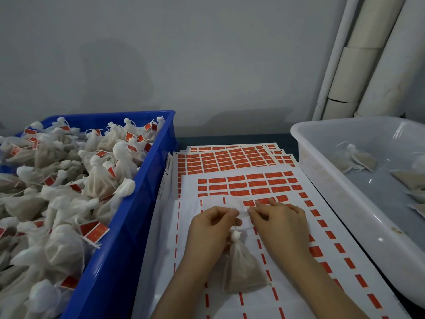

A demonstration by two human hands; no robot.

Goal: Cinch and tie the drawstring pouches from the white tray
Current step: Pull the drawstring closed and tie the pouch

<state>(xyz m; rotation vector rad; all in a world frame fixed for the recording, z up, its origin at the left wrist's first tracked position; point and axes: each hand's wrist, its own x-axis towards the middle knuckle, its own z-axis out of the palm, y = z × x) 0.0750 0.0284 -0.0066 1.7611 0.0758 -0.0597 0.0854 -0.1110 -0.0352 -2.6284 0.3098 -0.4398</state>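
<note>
A small white mesh pouch (241, 265) with brownish filling hangs between my hands over the label sheets, its neck gathered into a knot-like bunch. My left hand (207, 231) pinches the thin drawstring above the pouch. My right hand (280, 224) pinches the other end of the string close by, fingertips nearly touching the left. The white tray (326, 176) stands at the right with a few loose pouches (354, 157) inside.
A blue crate (138, 192) at the left is heaped with several tied pouches bearing red labels. Sheets of red stickers (241, 180) cover the table between crate and tray. Pale pipes (368, 54) run up the wall at the back right.
</note>
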